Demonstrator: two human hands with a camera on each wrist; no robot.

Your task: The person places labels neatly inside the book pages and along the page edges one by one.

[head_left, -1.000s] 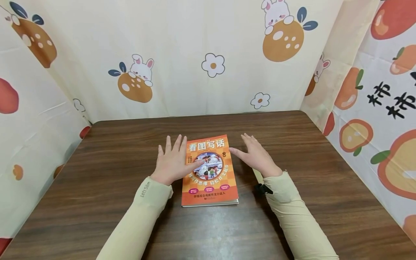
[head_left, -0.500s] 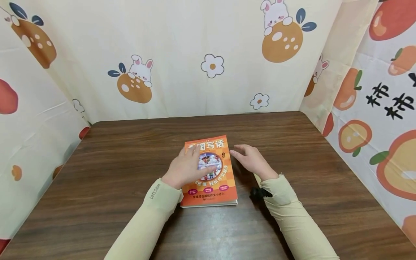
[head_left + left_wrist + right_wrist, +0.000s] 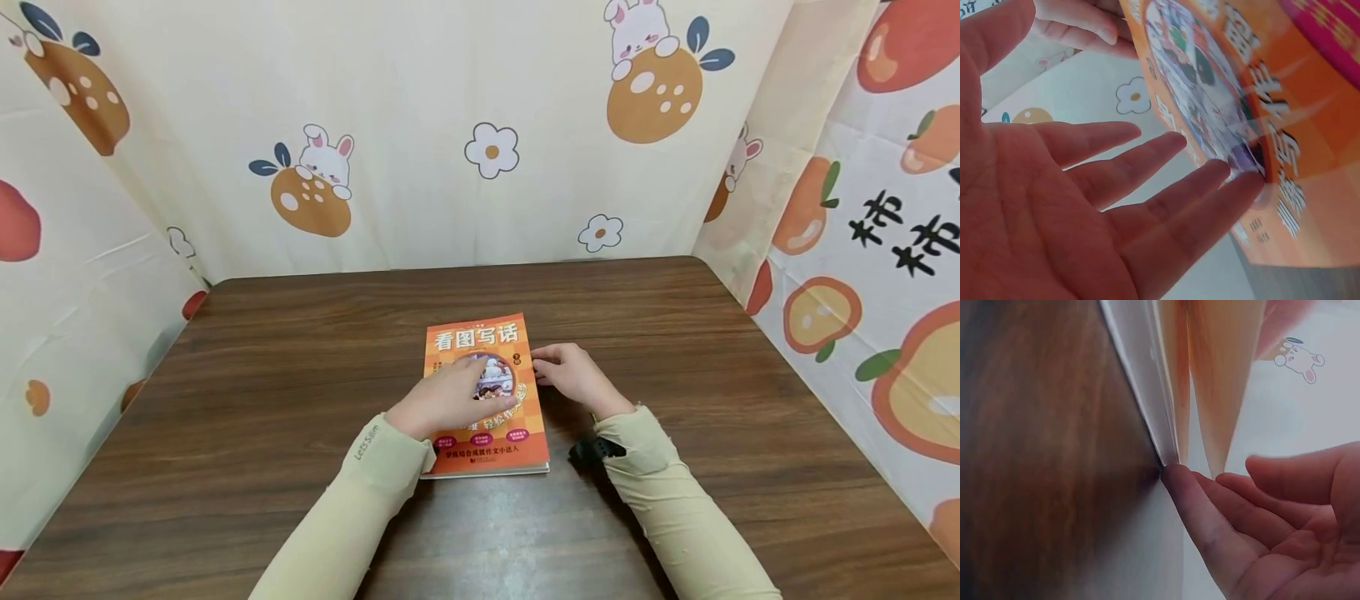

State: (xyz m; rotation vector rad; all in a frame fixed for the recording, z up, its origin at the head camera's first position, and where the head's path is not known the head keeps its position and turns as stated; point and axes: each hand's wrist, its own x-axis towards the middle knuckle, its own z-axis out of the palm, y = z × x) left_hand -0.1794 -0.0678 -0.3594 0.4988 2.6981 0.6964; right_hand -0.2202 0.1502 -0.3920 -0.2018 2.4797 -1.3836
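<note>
A patterned curtain [image 3: 405, 100] hangs behind the worktop [image 3: 300, 358]. The orange book [image 3: 498, 383] lies cover up on the worktop, between the arms. The left hand [image 3: 450, 396] is over the cover, fingers extended, thumb wide. The right hand [image 3: 577, 375] touches the book's right edge, fingers loosely bent, thumb apart.

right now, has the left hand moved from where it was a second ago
Yes: judged against the table in the head view, the left hand has moved to the right, further over the book.
</note>
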